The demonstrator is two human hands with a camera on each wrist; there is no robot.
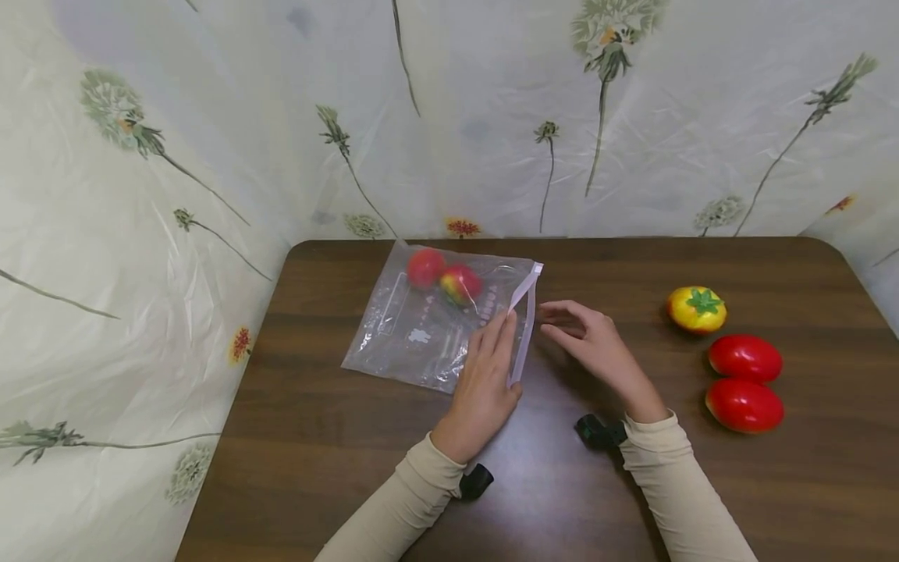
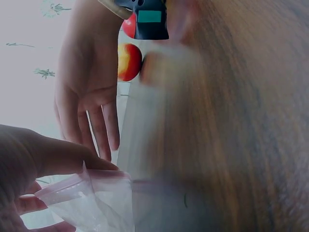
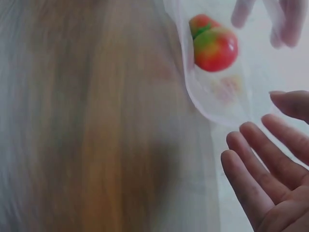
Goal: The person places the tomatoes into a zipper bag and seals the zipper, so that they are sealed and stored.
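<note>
A clear zip bag lies on the table with its mouth towards the right. Inside it, near the back, are a red round fruit and a red-and-yellow fruit. My left hand holds the bag by its mouth, fingers over the upper side and the thumb along the zip strip. Just right of the mouth hovers my right hand, fingers loosely bent and nothing in them. In the right wrist view its fingertips are close to the bag's rim; contact is unclear.
On the right of the brown table lie a yellow-orange fruit with a green leafy top and two shiny red oval fruits, one farther back, one nearer. A flower-patterned covering hangs behind the table.
</note>
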